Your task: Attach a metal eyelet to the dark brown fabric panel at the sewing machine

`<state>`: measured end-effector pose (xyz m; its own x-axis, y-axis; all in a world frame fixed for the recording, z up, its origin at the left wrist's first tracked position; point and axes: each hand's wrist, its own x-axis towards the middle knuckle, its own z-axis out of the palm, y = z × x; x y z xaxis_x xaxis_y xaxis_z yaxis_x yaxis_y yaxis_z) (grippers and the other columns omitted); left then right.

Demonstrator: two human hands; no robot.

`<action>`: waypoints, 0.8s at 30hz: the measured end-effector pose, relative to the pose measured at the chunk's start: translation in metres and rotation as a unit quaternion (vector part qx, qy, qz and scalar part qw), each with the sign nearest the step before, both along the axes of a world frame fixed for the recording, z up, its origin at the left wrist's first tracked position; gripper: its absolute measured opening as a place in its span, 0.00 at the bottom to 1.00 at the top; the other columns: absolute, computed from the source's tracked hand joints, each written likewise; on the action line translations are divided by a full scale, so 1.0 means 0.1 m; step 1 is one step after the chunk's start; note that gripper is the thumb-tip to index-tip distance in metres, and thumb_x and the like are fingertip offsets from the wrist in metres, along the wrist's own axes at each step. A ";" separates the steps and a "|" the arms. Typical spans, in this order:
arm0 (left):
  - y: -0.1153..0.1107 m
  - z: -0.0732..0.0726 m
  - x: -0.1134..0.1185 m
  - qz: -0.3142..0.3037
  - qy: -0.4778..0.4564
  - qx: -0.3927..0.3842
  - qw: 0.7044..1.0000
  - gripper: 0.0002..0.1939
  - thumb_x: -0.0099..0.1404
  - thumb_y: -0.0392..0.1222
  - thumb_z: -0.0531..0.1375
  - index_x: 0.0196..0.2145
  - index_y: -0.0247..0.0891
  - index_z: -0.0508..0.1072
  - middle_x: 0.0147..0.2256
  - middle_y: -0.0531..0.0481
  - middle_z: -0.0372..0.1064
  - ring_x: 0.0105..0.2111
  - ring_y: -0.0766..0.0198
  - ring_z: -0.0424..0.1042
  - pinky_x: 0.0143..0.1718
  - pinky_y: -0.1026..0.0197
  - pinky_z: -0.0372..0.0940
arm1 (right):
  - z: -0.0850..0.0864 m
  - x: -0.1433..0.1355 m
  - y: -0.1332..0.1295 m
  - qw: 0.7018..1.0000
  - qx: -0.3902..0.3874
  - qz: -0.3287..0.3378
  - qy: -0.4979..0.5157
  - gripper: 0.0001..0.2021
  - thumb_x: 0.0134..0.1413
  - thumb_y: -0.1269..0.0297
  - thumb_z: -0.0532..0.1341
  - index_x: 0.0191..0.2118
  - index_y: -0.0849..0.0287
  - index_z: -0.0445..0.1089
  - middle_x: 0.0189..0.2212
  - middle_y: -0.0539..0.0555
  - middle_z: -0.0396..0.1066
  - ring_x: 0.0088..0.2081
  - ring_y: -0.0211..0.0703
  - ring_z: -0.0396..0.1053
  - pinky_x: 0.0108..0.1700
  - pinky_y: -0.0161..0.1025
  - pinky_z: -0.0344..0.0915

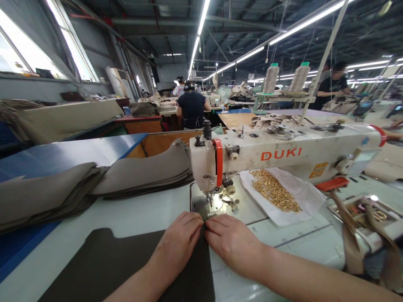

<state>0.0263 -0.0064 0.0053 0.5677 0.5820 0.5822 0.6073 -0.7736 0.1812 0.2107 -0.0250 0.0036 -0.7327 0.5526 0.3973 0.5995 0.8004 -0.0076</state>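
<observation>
Dark fabric [126, 264] under both hands [179, 243], seemingly pinched.

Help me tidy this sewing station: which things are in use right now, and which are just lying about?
In use: left hand and right hand on the dark fabric piece, at the sewing machine.

Lying about: gold rings, grey fabric stacks, strap.

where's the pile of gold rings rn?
In the head view, the gold rings lie on a white sheet on the machine bed, right of the needle, under the arm of the sewing machine and beyond the right hand.
</observation>
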 end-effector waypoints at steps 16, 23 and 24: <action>0.42 -0.05 0.20 0.011 -0.024 -0.015 1.000 0.09 0.64 0.31 0.53 0.30 0.39 0.70 0.30 0.50 0.73 0.32 0.60 0.73 0.36 0.58 0.70 | 0.09 0.20 0.41 0.999 -0.006 -0.001 -0.047 0.03 0.60 0.70 0.58 0.35 0.63 0.67 0.35 0.54 0.70 0.39 0.45 0.64 0.42 0.40 0.63; 0.50 -0.02 0.22 0.020 -0.048 -0.003 0.999 0.11 0.62 0.31 0.52 0.29 0.40 0.72 0.29 0.50 0.75 0.31 0.61 0.74 0.34 0.60 0.71 | 0.01 0.21 0.48 0.999 -0.031 -0.009 -0.022 0.03 0.61 0.71 0.56 0.37 0.62 0.66 0.39 0.56 0.70 0.43 0.45 0.65 0.44 0.40 0.64; 0.50 -0.01 0.22 0.022 -0.053 -0.003 0.998 0.11 0.62 0.31 0.52 0.29 0.40 0.73 0.29 0.51 0.75 0.31 0.61 0.74 0.34 0.61 0.71 | 0.00 0.20 0.49 0.999 -0.031 -0.012 -0.024 0.03 0.61 0.71 0.56 0.37 0.62 0.66 0.40 0.56 0.70 0.42 0.46 0.66 0.43 0.40 0.64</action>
